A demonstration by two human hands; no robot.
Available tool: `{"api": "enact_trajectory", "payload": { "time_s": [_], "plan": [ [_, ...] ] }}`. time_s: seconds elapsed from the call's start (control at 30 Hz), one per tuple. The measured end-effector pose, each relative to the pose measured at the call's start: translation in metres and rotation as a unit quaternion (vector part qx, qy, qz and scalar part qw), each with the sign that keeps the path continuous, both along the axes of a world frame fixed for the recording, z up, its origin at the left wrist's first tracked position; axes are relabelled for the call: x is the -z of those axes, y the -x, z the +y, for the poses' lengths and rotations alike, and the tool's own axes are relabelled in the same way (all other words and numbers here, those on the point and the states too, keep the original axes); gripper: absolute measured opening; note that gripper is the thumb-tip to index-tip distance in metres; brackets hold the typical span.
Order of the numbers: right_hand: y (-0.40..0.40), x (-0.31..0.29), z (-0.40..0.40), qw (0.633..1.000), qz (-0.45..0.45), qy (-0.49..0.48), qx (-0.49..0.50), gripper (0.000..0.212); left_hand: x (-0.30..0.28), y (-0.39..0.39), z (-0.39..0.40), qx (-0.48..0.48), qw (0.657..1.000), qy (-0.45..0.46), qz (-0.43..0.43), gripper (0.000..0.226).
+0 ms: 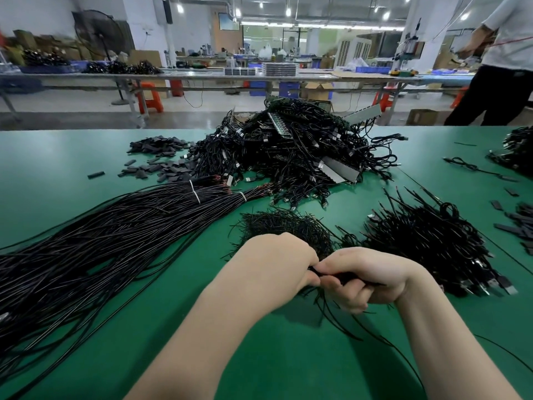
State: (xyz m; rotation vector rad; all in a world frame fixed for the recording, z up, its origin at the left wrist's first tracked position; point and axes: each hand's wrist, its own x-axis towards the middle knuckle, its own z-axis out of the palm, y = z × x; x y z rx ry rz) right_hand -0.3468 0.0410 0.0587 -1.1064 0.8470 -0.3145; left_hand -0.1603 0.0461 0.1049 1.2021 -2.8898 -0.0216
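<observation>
Both my hands meet just above the green table (86, 151), near its front. My left hand (274, 264) and my right hand (366, 275) each grip the same thin black cable (343, 276), fingers curled round it. Loose loops and ends of that cable hang below my right hand and trail over the table. Right behind my hands lies a small heap of short black twist ties (288, 226). To the right sits a pile of coiled black USB cables (432, 241).
A long bundle of straight black cables (101, 235), tied with white bands, fans across the left. A big tangled heap of cables and circuit boards (297, 145) fills the far middle. Black plastic shells (161, 160) lie beside it. A person (501, 67) stands at far right.
</observation>
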Motion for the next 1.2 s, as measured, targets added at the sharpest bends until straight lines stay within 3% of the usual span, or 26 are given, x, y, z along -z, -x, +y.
{"api": "enact_trajectory", "payload": {
  "time_s": [0.17, 0.23, 0.3, 0.37, 0.43, 0.47, 0.5, 0.57, 0.77, 0.93, 1.1, 1.2],
  "plan": [
    [0.001, 0.005, -0.004, 0.992, -0.121, -0.004, -0.021, 0.051, -0.003, -0.019, -0.01, 0.011, 0.996, -0.017, 0.087, 0.023],
    [-0.001, 0.004, -0.009, 0.981, -0.176, 0.02, 0.08, 0.066, -0.004, -0.035, -0.022, -0.017, 0.983, -0.043, 0.177, 0.022],
    [-0.008, 0.008, -0.016, 0.955, -0.108, 0.087, 0.261, 0.063, -0.004, -0.049, -0.033, -0.05, 0.947, -0.066, 0.31, 0.022],
    [-0.018, 0.019, -0.023, 0.885, 0.086, 0.234, 0.394, 0.046, -0.006, -0.057, -0.038, -0.097, 0.855, -0.099, 0.5, 0.019],
    [-0.025, 0.032, -0.026, 0.784, 0.3, 0.371, 0.396, 0.035, -0.007, -0.059, -0.041, -0.143, 0.718, -0.161, 0.662, 0.02],
    [-0.027, 0.038, -0.025, 0.755, 0.381, 0.396, 0.358, 0.039, -0.008, -0.059, -0.042, -0.16, 0.66, -0.183, 0.711, 0.022],
    [-0.029, 0.044, -0.024, 0.74, 0.442, 0.396, 0.316, 0.046, -0.009, -0.058, -0.042, -0.173, 0.619, -0.197, 0.74, 0.024],
    [-0.034, 0.053, -0.024, 0.721, 0.507, 0.384, 0.275, 0.051, -0.01, -0.057, -0.041, -0.186, 0.587, -0.204, 0.761, 0.025],
    [-0.035, 0.053, -0.024, 0.71, 0.476, 0.379, 0.355, 0.016, -0.006, -0.053, -0.041, -0.201, 0.608, -0.201, 0.741, 0.024],
    [-0.032, 0.049, -0.026, 0.731, 0.391, 0.421, 0.367, 0.013, -0.004, -0.051, -0.041, -0.201, 0.639, -0.198, 0.716, 0.026],
    [-0.027, 0.03, -0.025, 0.714, 0.296, 0.451, 0.446, 0.011, -0.002, -0.05, -0.04, -0.193, 0.727, -0.168, 0.637, 0.025],
    [-0.028, 0.013, -0.017, 0.668, 0.219, 0.498, 0.508, 0.012, 0.001, -0.045, -0.036, -0.176, 0.796, -0.163, 0.555, 0.024]
  ]
}}
